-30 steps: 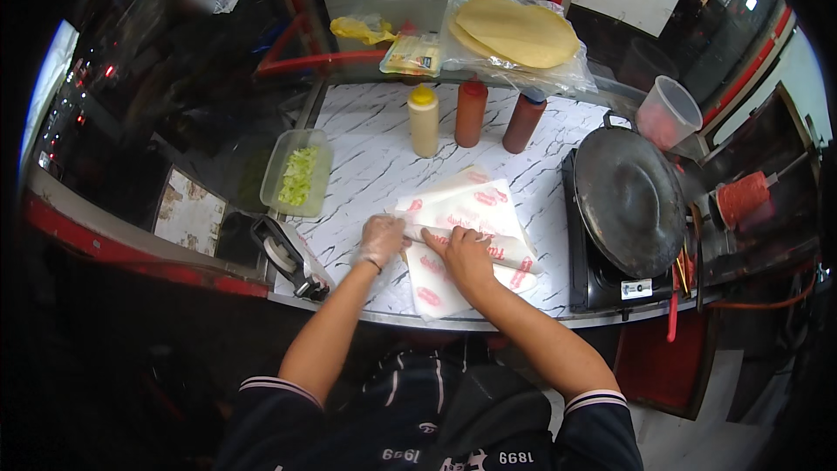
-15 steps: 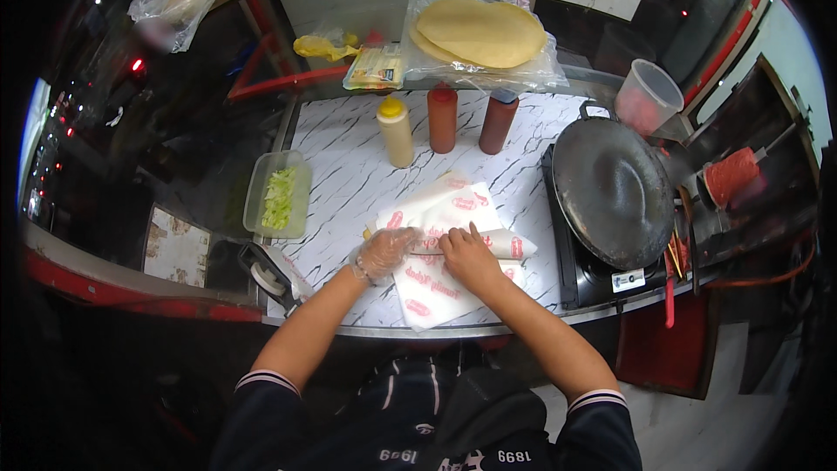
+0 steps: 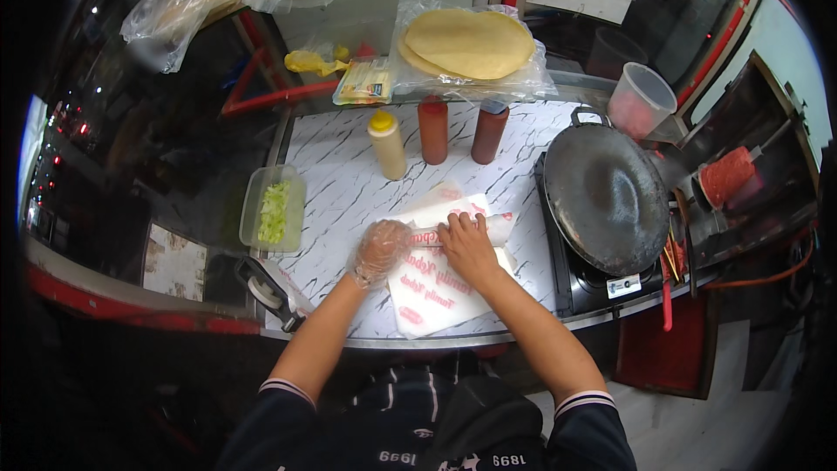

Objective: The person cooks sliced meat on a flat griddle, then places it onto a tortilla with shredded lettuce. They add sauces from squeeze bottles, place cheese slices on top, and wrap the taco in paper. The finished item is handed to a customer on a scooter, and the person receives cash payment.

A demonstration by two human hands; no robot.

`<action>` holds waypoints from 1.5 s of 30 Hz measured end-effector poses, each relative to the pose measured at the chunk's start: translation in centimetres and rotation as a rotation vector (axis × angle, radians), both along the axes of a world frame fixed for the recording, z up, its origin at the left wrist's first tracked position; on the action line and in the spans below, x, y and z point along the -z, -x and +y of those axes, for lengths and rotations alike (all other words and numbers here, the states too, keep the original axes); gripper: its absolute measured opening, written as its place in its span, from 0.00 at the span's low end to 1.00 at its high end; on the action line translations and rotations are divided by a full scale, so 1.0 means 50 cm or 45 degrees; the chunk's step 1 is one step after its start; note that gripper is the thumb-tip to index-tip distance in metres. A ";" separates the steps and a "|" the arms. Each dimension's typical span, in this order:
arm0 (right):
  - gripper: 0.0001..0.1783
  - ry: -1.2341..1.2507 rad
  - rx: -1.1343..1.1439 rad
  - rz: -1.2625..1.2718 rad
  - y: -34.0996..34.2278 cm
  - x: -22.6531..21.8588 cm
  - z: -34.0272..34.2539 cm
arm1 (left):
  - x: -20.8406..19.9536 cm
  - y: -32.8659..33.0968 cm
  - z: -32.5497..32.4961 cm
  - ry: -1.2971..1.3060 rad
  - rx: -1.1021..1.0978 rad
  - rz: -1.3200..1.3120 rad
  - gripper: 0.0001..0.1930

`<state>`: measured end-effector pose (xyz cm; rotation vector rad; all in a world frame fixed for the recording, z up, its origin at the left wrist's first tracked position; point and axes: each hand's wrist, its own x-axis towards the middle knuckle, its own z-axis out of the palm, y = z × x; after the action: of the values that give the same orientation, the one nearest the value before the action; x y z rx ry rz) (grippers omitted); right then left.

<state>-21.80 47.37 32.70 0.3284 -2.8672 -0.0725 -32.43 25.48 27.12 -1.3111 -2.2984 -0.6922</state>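
Observation:
On the marble-patterned counter, sheets of white wrapping paper with red print lie spread out. A paper-wrapped roll lies across them, its content hidden. My left hand, in a clear plastic glove, is closed round the roll's left end. My right hand, bare, presses its bent fingers over the roll's right part. Beyond that hand, the roll's paper end sticks out to the right. Some paper lies beyond the roll, on the far side of my hands.
Three squeeze bottles, cream, orange-red and dark red, stand behind. A tub of chopped lettuce sits left, near a black-and-white device. At right, a large black pan covers a stove. Flatbreads lie on the back ledge.
Both hands have moved slightly away from me with the roll, which has turned farther up the paper. More flat paper now shows on my side. The whole view has shifted a little.

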 end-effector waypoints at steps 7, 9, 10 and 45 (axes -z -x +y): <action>0.22 0.048 -0.056 -0.201 0.010 -0.026 0.020 | -0.055 -0.042 -0.006 0.057 -0.086 -0.280 0.18; 0.23 0.034 -0.061 -0.221 0.024 -0.020 0.030 | -0.064 -0.044 -0.001 0.198 -0.170 -0.412 0.19; 0.24 0.029 -0.057 -0.228 0.026 -0.014 0.036 | -0.068 -0.038 0.004 0.284 -0.184 -0.399 0.20; 0.20 2.196 -0.585 -0.961 -0.214 -0.143 -0.069 | -0.270 -0.505 -0.033 -1.351 0.284 -2.223 0.25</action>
<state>-11.11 43.90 39.84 0.5989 -2.0809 2.6935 -7.19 23.85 40.64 -0.1970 -1.6611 -3.3803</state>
